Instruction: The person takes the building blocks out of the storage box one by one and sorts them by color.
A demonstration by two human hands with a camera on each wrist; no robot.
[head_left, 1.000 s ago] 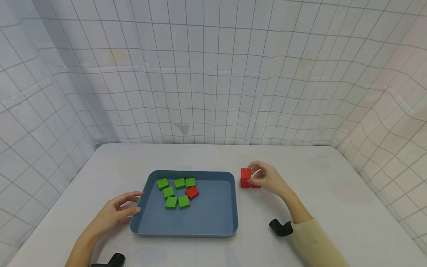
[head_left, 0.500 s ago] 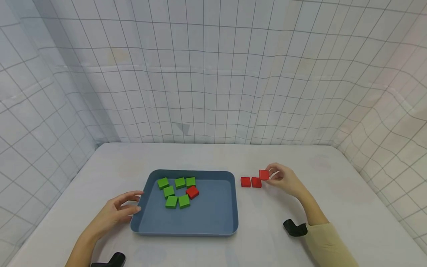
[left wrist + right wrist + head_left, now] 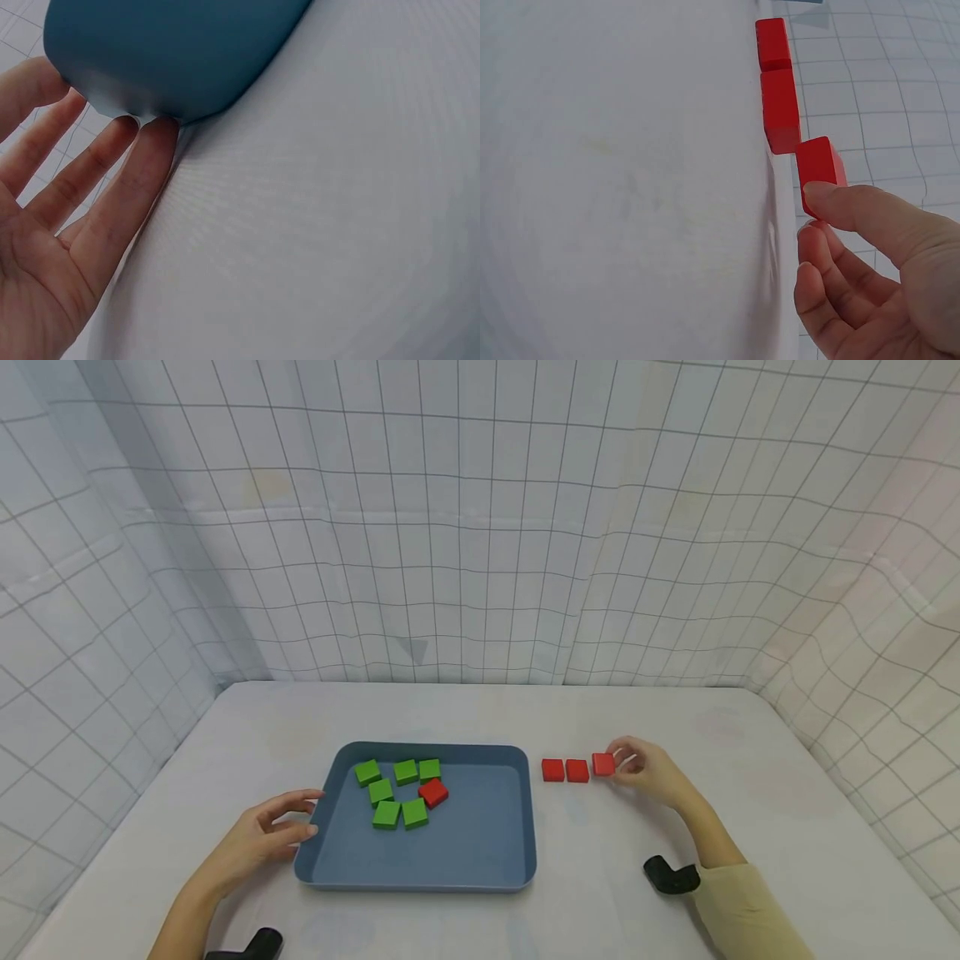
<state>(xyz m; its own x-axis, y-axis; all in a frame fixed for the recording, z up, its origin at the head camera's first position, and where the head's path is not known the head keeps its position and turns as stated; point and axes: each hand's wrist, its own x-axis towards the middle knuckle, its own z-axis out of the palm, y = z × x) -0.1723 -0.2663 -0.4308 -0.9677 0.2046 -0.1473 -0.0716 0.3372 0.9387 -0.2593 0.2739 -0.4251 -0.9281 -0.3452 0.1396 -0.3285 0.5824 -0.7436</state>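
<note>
Thumb and fingers of my right hand (image 3: 651, 772) pinch a red block (image 3: 603, 765), at the right end of a short row. Two more red blocks, one at the end by the tray (image 3: 552, 770) and one in the middle (image 3: 577, 771), sit on the table to its left. In the right wrist view the thumb lies on the near face of the pinched block (image 3: 819, 169). My left hand (image 3: 262, 837) touches the left side of a blue-grey tray (image 3: 465, 868) with loosely bent fingers. The left wrist view has those fingertips against the tray's outer wall (image 3: 172, 67).
Inside the tray are several green blocks (image 3: 386, 815), grouped to the left, and one red block (image 3: 433, 793). A white table (image 3: 585, 893) carries everything. White sheeting with a dark grid (image 3: 480, 527) hangs behind and at both sides.
My right hand has carried a red block rightward from above the leftmost red block, then lowered it beside the middle one. The left hand and tray hold their place.
</note>
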